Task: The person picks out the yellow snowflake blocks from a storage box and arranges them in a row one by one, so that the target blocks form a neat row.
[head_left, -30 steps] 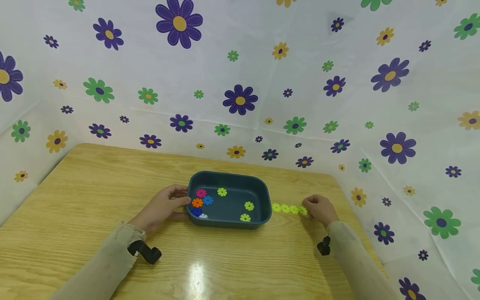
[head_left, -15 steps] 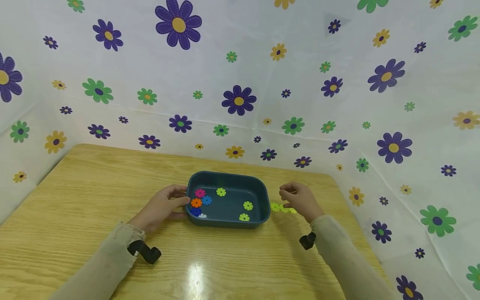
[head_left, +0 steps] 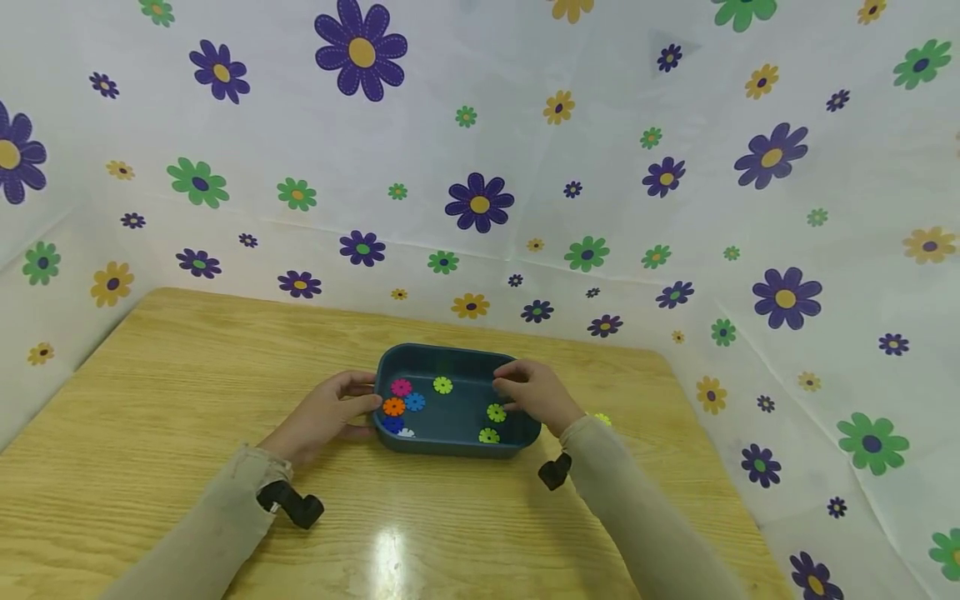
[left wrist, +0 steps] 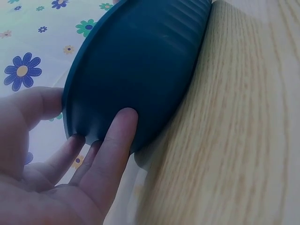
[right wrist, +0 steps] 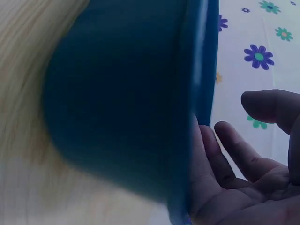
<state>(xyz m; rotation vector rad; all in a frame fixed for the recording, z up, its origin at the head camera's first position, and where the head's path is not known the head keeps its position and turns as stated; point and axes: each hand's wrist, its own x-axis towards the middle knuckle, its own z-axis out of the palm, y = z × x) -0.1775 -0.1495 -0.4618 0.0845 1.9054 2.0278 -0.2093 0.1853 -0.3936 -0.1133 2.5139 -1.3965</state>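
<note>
Blue-green bin (head_left: 450, 447) is sitting on the table (head_left: 360, 517), just below ctr. of head view, long side running L to R. Toward its L end a pink disc (head_left: 401, 387), orange disc (head_left: 393, 407), lt. blue disc (head_left: 415, 402), dk. blue disc (head_left: 393, 424) & white disc (head_left: 406, 433), all flower-shaped, are lying clustered. Three yellow-green discs (head_left: 443, 385) are lying apart from these: one nr. the back wall, two at R, one in front of the other. Another yellow-green piece (head_left: 602, 418) is showing on the table, R of bin, partly hidden by R sleeve (head_left: 645, 508).

L hand (head_left: 326, 412) is gripping the bin's L end, thumb going over the rim, other fingers pressing the outer wall w/ gaps betw. them (left wrist view). R hand (head_left: 538, 396) is hovering over the bin's R end, thumb & index standing apart, nothing visible betw. them; lower fingertips are showing just beside a yellow-green disc, can't tell if touching.

L sleeve (head_left: 210, 525) & R sleeve are coming in from bottom edge, blk. wrist cams (head_left: 555, 472) sitting at the cuffs. White flower-print sheeting (head_left: 262, 125) is covering upper half & R side of frame
</note>
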